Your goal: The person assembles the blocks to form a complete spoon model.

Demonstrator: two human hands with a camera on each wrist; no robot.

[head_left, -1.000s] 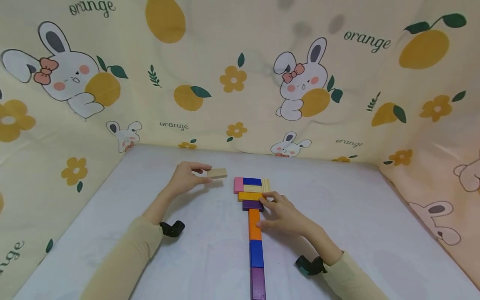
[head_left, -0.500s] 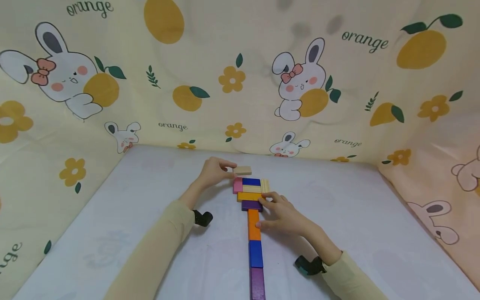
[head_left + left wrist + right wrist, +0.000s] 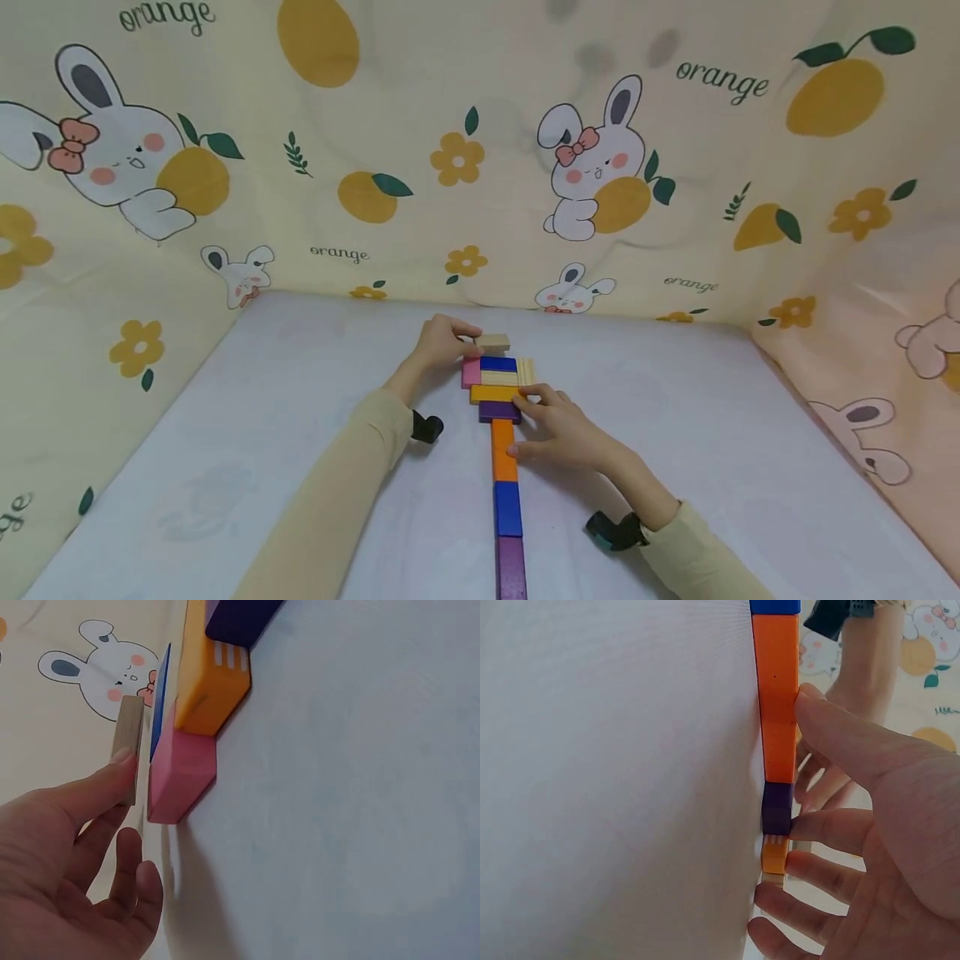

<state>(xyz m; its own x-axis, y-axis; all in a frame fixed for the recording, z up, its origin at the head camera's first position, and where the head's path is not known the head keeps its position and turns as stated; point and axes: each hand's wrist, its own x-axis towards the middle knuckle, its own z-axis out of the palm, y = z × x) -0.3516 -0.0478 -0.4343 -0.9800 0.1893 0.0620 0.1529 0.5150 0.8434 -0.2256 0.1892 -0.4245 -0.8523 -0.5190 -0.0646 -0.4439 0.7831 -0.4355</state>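
Note:
My left hand (image 3: 444, 342) pinches a plain wooden block (image 3: 493, 342) between thumb and fingers. It is just beyond a pink block (image 3: 470, 373) and a blue block (image 3: 498, 364); the left wrist view shows the wooden block (image 3: 129, 735) raised off the table. Nearer lie pale wooden blocks (image 3: 498, 378), a yellow block (image 3: 489, 394) and a small purple block (image 3: 495, 412). My right hand (image 3: 566, 429) rests along the row's right side with fingers extended. Its fingertips are at the yellow and purple blocks, its thumb against an orange block (image 3: 503, 454).
A long blue block (image 3: 507, 508) and a violet block (image 3: 512, 567) continue the row toward me. The white tabletop (image 3: 255, 400) extends on both sides. A printed cloth (image 3: 405, 100) hangs behind and at the sides. Each wrist wears a black camera.
My left hand has carried the wooden block rightward, from left of the row to beyond its far end. The right hand has stayed at the row.

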